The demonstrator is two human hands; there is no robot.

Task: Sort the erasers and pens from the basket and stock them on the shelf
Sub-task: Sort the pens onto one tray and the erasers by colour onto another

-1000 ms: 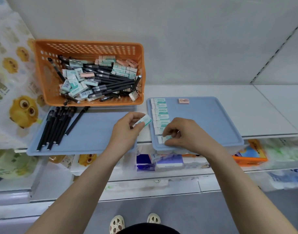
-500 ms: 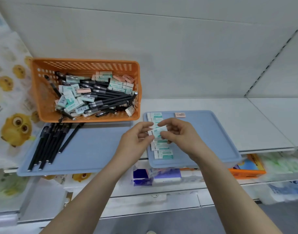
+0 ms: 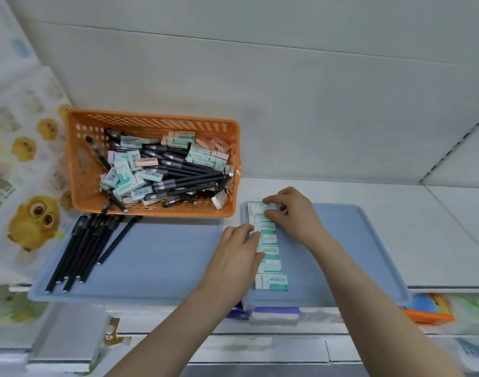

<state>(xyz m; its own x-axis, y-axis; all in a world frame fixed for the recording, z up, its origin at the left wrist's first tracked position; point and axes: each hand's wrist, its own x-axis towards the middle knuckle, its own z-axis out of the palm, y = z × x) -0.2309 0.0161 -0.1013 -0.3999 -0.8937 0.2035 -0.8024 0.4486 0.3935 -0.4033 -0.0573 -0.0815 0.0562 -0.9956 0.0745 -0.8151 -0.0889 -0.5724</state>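
A single head-worn wide-angle view looks forward and down onto the shelf (image 3: 368,193) from close by; its edges bend and blur, probably from the lens.

An orange perforated plastic basket (image 3: 154,123) stands at the back left of the white metal shelf (image 3: 341,191), with loose black pens (image 3: 194,180) and paper-sleeved white erasers (image 3: 121,178) in it. Before it lies a blue-grey plastic tray (image 3: 156,262) with a row of black capped pens (image 3: 80,248) at its left end. Right of that, a second blue-grey plastic tray (image 3: 355,254) carries a column of sleeved erasers (image 3: 269,253) along its left edge
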